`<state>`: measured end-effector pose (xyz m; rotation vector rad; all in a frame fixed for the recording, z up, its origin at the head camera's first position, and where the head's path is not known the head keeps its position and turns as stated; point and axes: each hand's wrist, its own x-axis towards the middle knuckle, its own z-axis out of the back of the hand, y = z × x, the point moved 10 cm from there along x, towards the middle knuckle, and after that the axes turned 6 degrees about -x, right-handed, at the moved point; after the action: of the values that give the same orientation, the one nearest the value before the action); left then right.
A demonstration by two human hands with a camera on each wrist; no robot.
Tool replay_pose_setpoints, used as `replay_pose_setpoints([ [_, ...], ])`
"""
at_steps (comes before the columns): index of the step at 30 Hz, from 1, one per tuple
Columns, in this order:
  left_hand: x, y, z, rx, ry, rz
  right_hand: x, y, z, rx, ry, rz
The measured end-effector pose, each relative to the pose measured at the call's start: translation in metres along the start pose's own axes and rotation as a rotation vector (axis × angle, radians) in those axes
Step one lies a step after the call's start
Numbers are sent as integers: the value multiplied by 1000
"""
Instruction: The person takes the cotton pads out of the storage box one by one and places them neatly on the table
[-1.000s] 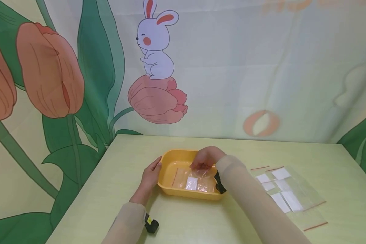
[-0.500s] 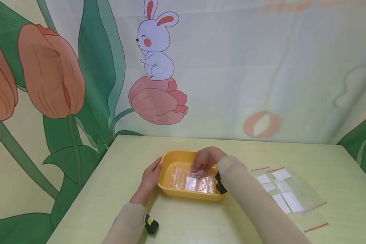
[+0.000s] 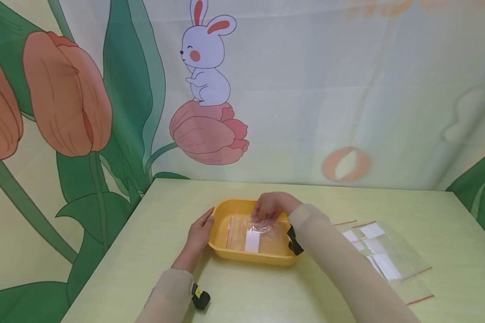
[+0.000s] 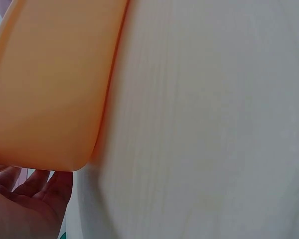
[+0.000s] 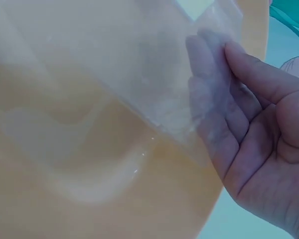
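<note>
A clear zip-lock bag [image 3: 237, 237] with a red seal line and a white label [image 3: 252, 241] is inside a yellow plastic tray [image 3: 252, 258]. My right hand [image 3: 271, 207] reaches over the tray and pinches the bag's far edge between thumb and fingers. In the right wrist view the thumb of that hand [image 5: 259, 119] presses the clear film [image 5: 154, 94] against the fingers, which show through it. My left hand [image 3: 200, 231] grips the tray's left end at the rim. The left wrist view shows the fingers [image 4: 55, 194] against the tray's outer wall [image 4: 50, 94].
Several flat clear zip-lock bags [image 3: 412, 255] with white labels and red seal lines lie on the pale table [image 3: 242, 296] to the right, partly behind the right sleeve [image 3: 339, 260]. A printed curtain [image 3: 287, 89] hangs behind the table.
The bag was crumpled half a second ago; it now looks flatter, and its label shows longer. My right hand has shifted slightly up. My left hand stays on the tray.
</note>
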<state>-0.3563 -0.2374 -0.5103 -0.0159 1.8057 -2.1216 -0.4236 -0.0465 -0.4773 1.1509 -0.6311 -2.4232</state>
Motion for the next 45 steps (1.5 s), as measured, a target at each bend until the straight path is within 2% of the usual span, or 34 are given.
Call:
replay_pose_setpoints([
  [13, -2, -5, 0, 14, 8, -15, -13, 15, 10, 64, 16, 97],
  [31, -1, -3, 0, 10, 14, -18, -41, 21, 36, -67, -107, 215],
  [45, 0, -3, 1, -1, 15, -30, -70, 23, 52, 2, -146, 271],
])
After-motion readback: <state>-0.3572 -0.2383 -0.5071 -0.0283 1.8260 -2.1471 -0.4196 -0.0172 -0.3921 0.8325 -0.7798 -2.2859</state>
